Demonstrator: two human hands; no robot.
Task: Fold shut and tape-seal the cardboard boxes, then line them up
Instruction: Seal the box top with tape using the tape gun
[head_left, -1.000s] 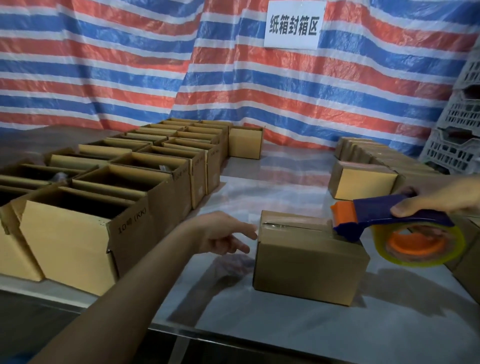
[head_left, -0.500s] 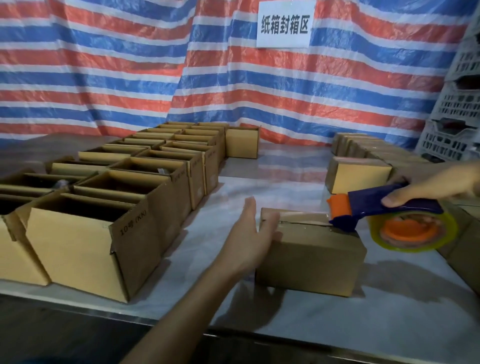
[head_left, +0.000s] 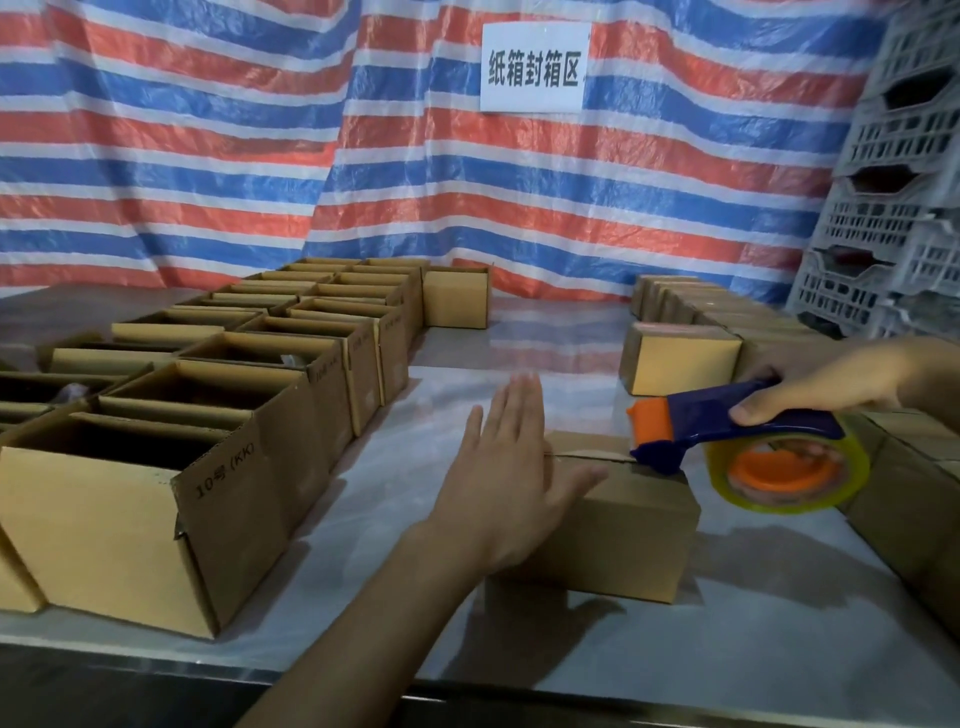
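Observation:
A small closed cardboard box (head_left: 623, 525) lies in the middle of the table, its top seam showing. My left hand (head_left: 506, 478) is flat with straight fingers against the box's left end, the thumb over its top edge. My right hand (head_left: 826, 382) grips the blue handle of a tape dispenser (head_left: 727, 436) with an orange head and a clear tape roll (head_left: 784, 475). The dispenser's nose touches the box's top near its right end.
Two rows of open-topped boxes (head_left: 218, 415) fill the table's left side. Closed boxes (head_left: 680, 358) stand lined up at the right, with more (head_left: 914, 499) at the right edge. Grey plastic crates (head_left: 904, 171) are stacked at the far right. The near table edge (head_left: 467, 686) runs below.
My left hand has moved from beside the box onto its left end and flattened against it. The tape dispenser has stayed on the box's top near the right end.

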